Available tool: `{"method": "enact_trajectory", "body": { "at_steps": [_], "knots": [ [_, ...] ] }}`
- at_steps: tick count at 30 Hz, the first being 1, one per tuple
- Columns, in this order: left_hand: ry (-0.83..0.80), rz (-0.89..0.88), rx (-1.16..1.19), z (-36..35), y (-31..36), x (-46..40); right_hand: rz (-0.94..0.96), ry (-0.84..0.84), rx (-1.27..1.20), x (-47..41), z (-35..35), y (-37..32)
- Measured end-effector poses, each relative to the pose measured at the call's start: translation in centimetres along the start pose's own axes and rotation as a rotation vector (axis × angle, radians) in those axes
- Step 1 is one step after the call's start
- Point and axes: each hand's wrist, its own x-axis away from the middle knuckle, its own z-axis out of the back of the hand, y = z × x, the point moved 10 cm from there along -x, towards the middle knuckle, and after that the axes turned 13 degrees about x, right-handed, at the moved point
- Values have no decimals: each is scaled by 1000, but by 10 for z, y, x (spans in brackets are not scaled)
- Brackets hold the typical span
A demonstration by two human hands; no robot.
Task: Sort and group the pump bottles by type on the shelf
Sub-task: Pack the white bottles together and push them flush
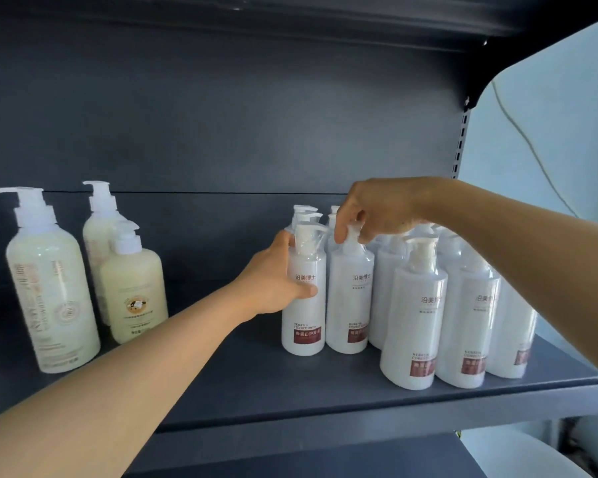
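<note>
Dark grey metal shelf [256, 377] w/ a dark back panel, seen from head height. On the right half stands a tight cluster of white pump bottles [439, 305] w/ dark red labels, all upright, touching or nearly so. Left hand [277, 281] grasps the leftmost white bottle [304, 298] round its upper body, thumb across the front, bottle upright on the shelf. Right hand [373, 212] reaches over from the right and pinches the pump [353, 236] of the next bottle [351, 294], just beside the first. On the left side, well apart from the white group, stand 3 cream bottles [52, 288] w/ white pumps: a tall one in front, a short one [135, 291] beside it, another partly hidden behind. Pale wall [549, 132] at far right.
</note>
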Motion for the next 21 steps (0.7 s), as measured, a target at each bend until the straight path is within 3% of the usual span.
{"method": "enact_trajectory", "body": {
  "at_steps": [21],
  "knots": [
    [-126,-75,-28,-3,13,35,13,-44,-40,41,9,-19]
  ]
}}
